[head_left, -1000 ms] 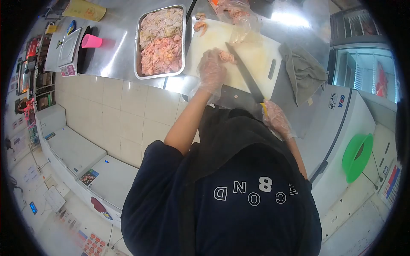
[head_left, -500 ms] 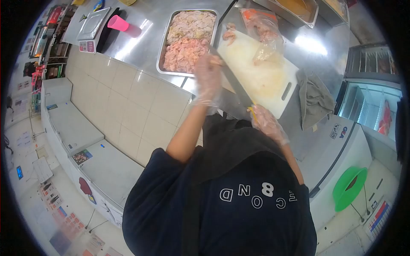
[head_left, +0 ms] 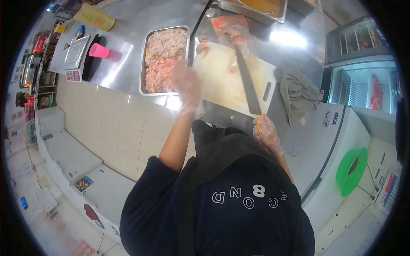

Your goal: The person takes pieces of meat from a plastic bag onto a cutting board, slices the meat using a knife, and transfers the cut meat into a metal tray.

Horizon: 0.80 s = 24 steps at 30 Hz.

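Observation:
My left hand point(head_left: 187, 85), in a clear plastic glove, is over the right edge of a metal tray point(head_left: 142, 64). Its fingers are smeared by motion, so what they hold, if anything, cannot be made out. Pale cut meat point(head_left: 166, 45) fills the far part of the tray and pinker meat point(head_left: 159, 76) the near part. My gloved right hand point(head_left: 267, 133) grips a long knife point(head_left: 247, 81) by its yellow handle, blade pointing away over a white cutting board point(head_left: 213, 81). A few meat scraps point(head_left: 202, 49) lie at the board's far left corner.
A plastic bag of meat point(head_left: 232, 32) lies at the board's far edge. Right of the board is a grey cloth point(head_left: 297, 91). Farther left are a pink cup point(head_left: 99, 50) and a scale point(head_left: 77, 53). Metal containers point(head_left: 256, 13) stand at the back.
My left hand has moved left from the board to the tray; the meat piece seen at its fingers earlier no longer shows. The knife has swung to point more straight ahead. The view has shifted.

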{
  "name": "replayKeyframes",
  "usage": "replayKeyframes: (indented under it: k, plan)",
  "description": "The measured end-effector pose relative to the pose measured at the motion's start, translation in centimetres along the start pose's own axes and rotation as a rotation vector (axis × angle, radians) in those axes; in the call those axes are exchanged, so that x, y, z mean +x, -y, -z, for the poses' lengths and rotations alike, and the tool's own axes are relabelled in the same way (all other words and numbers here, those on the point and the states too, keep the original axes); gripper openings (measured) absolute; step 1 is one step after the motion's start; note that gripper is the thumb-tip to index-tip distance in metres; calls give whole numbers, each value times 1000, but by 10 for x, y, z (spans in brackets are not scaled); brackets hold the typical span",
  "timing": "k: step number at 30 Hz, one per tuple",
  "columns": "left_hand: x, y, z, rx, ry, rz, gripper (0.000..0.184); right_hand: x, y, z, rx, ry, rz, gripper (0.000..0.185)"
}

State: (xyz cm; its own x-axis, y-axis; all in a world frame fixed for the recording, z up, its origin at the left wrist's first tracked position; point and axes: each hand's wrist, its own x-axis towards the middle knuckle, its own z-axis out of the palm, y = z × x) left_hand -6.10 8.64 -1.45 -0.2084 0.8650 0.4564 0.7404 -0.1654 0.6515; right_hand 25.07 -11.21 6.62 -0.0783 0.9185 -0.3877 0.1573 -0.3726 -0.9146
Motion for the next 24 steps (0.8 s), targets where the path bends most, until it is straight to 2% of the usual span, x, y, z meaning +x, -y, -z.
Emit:
replayKeyframes:
  k: [1,2,3,5,6,7,9,11,12,15,16,18,21,22,24]
  plan:
    - [6,-10,-23,-96,81,-71,23,-5,3,0,386,-55,-212,15]
    - [14,-22,-45,-197,169,-133,22,-9,2,1,384,-68,-209,15]
    - [30,-71,-44,-248,83,-357,23,-14,1,2,445,-91,-182,17]
    - [58,-69,-111,-308,106,-394,28,-20,-1,3,503,-131,-147,22]
    - [79,-56,-153,-324,108,-403,28,-22,-2,3,490,-179,-134,21]
    - [98,-43,-198,-371,279,-245,27,-26,-1,2,477,-228,-123,21]
    - [115,-56,-216,-431,452,-104,27,-33,9,-3,491,-281,-150,20]
    - [125,-81,-177,116,470,-460,25,-37,1,-4,540,-326,-163,18]
    - [119,-89,-174,104,467,-473,25,-38,-8,-3,540,-340,-152,18]
    - [116,-93,-169,248,415,-295,25,-41,-19,-2,531,-303,-121,17]
    - [118,-85,-166,269,465,-342,25,-40,-18,-3,552,-314,-130,16]
    - [121,-80,-164,294,516,-399,24,-35,-7,-3,582,-330,-134,16]
    - [124,-85,-152,-18,531,-173,25,-30,9,-3,473,-338,-164,15]
    - [131,-81,-157,-80,565,-320,31,-25,4,-3,529,-328,-150,14]
    - [135,-71,-172,-138,603,-461,39,-24,3,-4,588,-315,-146,13]
